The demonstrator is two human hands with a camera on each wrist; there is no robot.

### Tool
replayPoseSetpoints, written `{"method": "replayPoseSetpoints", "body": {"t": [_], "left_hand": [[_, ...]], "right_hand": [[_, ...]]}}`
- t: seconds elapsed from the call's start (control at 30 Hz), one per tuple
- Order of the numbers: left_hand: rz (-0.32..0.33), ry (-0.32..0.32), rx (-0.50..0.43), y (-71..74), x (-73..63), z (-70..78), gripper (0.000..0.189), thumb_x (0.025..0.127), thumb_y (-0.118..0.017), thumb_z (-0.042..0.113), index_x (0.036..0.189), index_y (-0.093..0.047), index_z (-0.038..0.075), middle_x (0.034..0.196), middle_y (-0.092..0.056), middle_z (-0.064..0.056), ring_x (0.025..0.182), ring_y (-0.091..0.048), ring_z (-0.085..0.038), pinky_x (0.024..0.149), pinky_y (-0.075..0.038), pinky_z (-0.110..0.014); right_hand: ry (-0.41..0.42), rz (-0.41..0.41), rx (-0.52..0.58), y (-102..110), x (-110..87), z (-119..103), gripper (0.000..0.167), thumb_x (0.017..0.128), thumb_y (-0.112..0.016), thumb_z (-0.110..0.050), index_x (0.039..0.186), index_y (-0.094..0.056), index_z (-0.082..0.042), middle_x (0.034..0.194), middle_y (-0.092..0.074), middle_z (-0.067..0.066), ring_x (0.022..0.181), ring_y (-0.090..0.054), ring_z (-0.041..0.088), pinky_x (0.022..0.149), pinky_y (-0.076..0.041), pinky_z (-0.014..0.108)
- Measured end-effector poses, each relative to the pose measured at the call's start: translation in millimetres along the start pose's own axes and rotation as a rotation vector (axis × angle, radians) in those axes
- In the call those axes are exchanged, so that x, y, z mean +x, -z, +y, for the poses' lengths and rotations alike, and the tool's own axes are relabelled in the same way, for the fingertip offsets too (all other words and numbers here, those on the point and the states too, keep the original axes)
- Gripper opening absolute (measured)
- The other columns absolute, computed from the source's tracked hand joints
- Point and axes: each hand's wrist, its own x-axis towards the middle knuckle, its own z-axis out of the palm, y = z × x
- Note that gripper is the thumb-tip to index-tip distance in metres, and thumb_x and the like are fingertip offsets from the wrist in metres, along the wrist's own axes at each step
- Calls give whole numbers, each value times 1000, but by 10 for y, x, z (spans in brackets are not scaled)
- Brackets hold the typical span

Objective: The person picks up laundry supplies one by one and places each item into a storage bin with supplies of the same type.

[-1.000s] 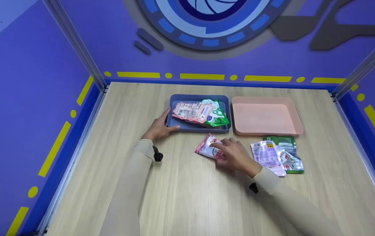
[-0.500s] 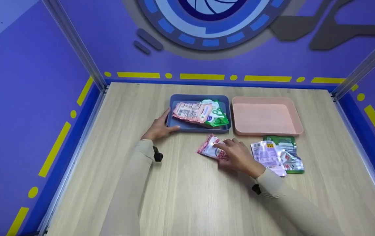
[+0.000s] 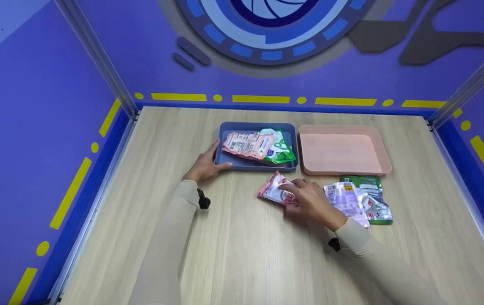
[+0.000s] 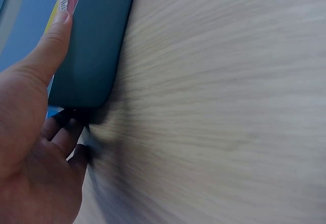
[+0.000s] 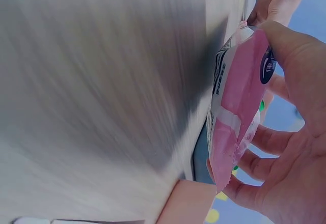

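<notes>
In the head view my left hand [image 3: 204, 166] grips the front left corner of a blue tray [image 3: 258, 167], thumb along the front and fingers at the left side. The left wrist view shows that thumb over the rim of the blue tray [image 4: 91, 46]. My right hand [image 3: 311, 201] holds a pink-and-white snack packet [image 3: 276, 191] in front of the tray. Seen from the right wrist, the packet [image 5: 237, 102] is tilted on edge between thumb and fingers, its shadow on the table. Inside the tray a pink pouch [image 3: 246, 145] overlaps a green-and-white pouch [image 3: 282, 150].
A pink tray [image 3: 343, 173] stands right beside the blue one. In front of it, right of my right hand, a purple pouch [image 3: 345, 199] overlaps a green-and-silver pouch [image 3: 376, 201]. Purple-blue walls [image 3: 119, 63] rise at the back and sides of the wooden table [image 3: 233, 254].
My right hand has drifted slightly to the right with the snack packet. My left hand and both trays stay where they were.
</notes>
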Motion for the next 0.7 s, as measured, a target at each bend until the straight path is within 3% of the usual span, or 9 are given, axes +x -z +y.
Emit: {"method": "replayPoseSetpoints", "body": {"t": [0.7], "left_hand": [[3,-4,2,0,-4,12,105,91,-77,47,167,-9,26,170,-18,-13,156,-19,-32,126,-19,-46]], "right_hand": [[21,-5,-24,196,-4,30,61,80,-88,-31,136,-66,-25,122,-66,15,106,-57,34,88,-55,57]]}}
